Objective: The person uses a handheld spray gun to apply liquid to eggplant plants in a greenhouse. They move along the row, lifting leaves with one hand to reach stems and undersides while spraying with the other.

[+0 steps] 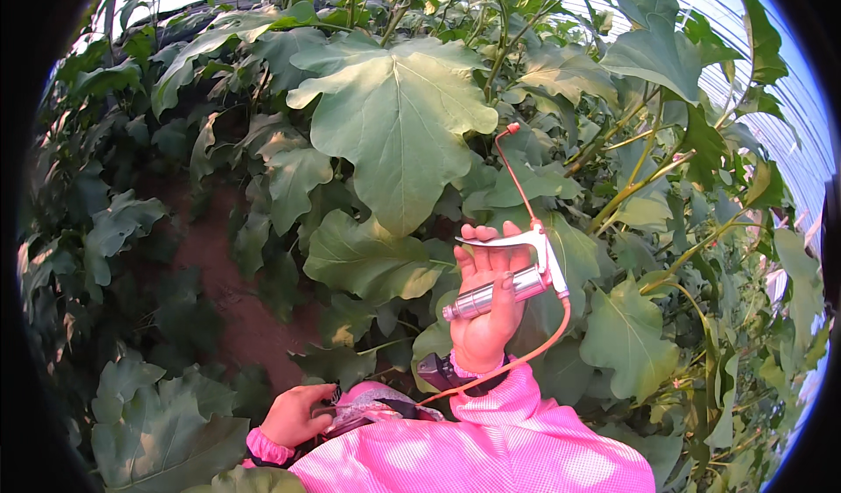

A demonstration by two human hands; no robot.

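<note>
My right hand (486, 302) is turned palm up, with its thumb over the metal cylindrical handle of a sprayer trigger gun (496, 292). The gun's pale lever (502, 240) crosses in front of my fingers. A thin bent spray wand (516, 174) rises from the gun to a small nozzle (513, 128) among the leaves. From the gun's lower end, an orange hose (552, 338) curves down past my wrist to my waist. My left hand (297, 414) is low by my lap, fingers curled beside patterned cloth (368, 404); whether it grips anything is hidden.
Broad-leaved plants, apparently eggplant, crowd every side. One large leaf (401, 125) hangs just beyond the gun, and thick stems (634, 190) slant in from the right. Reddish bare soil (230, 289) shows at left. A ribbed greenhouse cover (769, 118) curves along the right.
</note>
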